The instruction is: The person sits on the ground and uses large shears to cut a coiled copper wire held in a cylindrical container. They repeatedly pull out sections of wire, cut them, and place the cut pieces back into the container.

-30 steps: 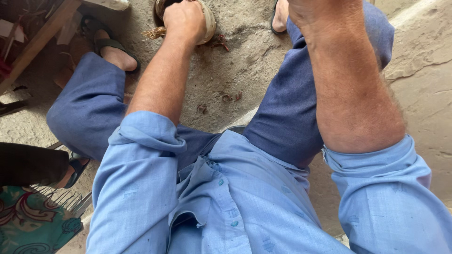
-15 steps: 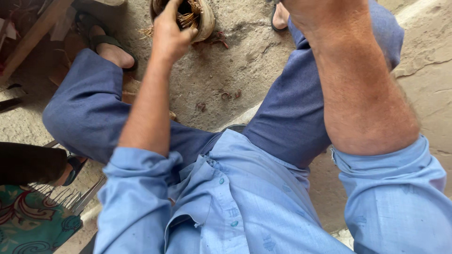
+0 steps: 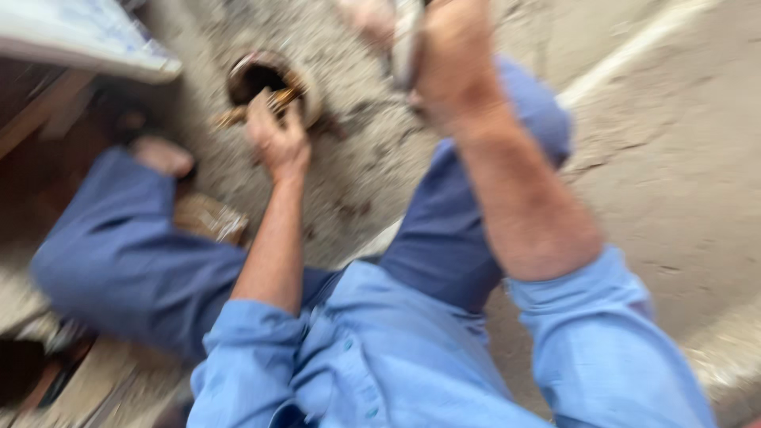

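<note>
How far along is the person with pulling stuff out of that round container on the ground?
Done: cannot tell; the frame is blurred and no pile of removed material shows. In hand: the left hand grips brownish strands at the rim of the round container. The right hand is raised, holding a pale object. Left: the container's dark inside hides any remainder.
</note>
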